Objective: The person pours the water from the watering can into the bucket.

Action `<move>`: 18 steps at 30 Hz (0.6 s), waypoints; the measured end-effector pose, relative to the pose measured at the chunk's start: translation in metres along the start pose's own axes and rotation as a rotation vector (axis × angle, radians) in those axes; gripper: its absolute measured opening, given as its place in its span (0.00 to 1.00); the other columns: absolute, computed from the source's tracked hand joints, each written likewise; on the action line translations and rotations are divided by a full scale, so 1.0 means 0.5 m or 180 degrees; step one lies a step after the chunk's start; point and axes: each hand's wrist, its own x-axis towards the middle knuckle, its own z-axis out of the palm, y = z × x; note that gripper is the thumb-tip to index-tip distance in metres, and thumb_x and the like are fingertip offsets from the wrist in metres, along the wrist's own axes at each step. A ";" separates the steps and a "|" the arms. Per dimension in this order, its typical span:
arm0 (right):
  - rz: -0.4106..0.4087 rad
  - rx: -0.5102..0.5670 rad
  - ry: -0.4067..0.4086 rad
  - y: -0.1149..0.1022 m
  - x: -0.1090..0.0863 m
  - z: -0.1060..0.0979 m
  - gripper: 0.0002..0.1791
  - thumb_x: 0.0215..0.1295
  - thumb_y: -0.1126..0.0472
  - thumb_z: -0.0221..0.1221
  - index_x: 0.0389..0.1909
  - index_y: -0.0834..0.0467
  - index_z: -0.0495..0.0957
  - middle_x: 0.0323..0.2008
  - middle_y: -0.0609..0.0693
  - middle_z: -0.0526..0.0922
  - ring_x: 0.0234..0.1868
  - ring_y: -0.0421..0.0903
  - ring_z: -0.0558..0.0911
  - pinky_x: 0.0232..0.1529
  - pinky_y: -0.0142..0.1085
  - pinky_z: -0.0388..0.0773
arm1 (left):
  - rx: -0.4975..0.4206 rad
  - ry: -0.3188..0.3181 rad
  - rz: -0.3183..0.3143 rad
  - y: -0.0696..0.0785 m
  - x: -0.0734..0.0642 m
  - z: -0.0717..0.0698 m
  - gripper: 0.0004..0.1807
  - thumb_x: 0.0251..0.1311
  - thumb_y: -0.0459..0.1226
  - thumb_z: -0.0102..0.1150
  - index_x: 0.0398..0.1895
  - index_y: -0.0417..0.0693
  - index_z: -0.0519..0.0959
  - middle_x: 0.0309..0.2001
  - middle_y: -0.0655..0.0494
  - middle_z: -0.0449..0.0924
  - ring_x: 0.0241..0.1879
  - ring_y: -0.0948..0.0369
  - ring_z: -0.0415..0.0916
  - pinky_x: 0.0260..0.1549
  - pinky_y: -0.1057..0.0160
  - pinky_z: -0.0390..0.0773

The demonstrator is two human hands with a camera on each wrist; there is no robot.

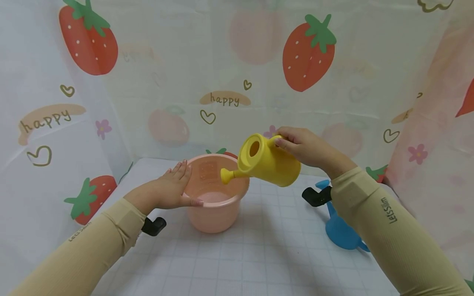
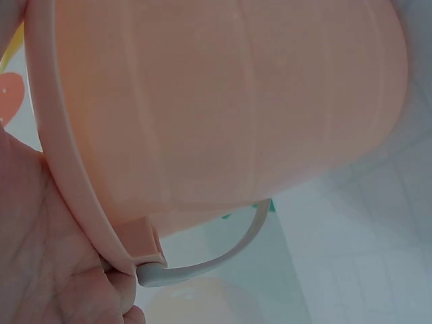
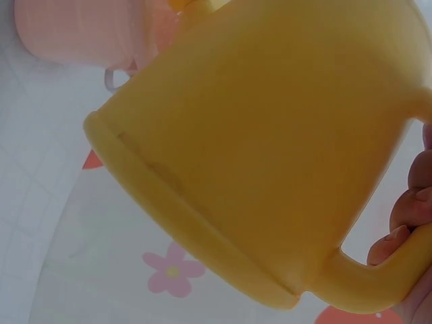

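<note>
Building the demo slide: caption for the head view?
Right hand holds a yellow plastic watering can tilted, spout over a round pink plastic bucket; left hand rests on the bucket's rim.

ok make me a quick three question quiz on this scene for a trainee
1. Which hand grips the yellow watering can?
2. Fill in: in the head view, the blue watering can is to the ____ of the pink bucket.
3. True or false: the left hand touches the bucket's rim.

Key: 1. The right hand. 2. Right. 3. True.
</note>
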 end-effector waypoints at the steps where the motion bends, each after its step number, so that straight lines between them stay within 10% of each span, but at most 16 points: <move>1: 0.0001 -0.0005 0.0002 0.000 0.000 0.000 0.13 0.68 0.50 0.48 0.37 0.56 0.73 0.32 0.52 0.74 0.36 0.49 0.73 0.36 0.38 0.72 | -0.0004 -0.0002 -0.0005 0.000 0.000 0.000 0.69 0.40 0.77 0.39 0.69 0.31 0.36 0.70 0.35 0.27 0.69 0.44 0.28 0.64 0.43 0.38; 18: 0.0002 -0.0049 0.0027 -0.005 -0.001 0.001 0.11 0.68 0.51 0.49 0.37 0.55 0.73 0.32 0.52 0.74 0.36 0.49 0.73 0.37 0.38 0.72 | 0.0011 0.0016 0.0016 -0.001 0.003 0.002 0.69 0.40 0.77 0.38 0.69 0.31 0.36 0.70 0.34 0.28 0.69 0.43 0.28 0.64 0.43 0.38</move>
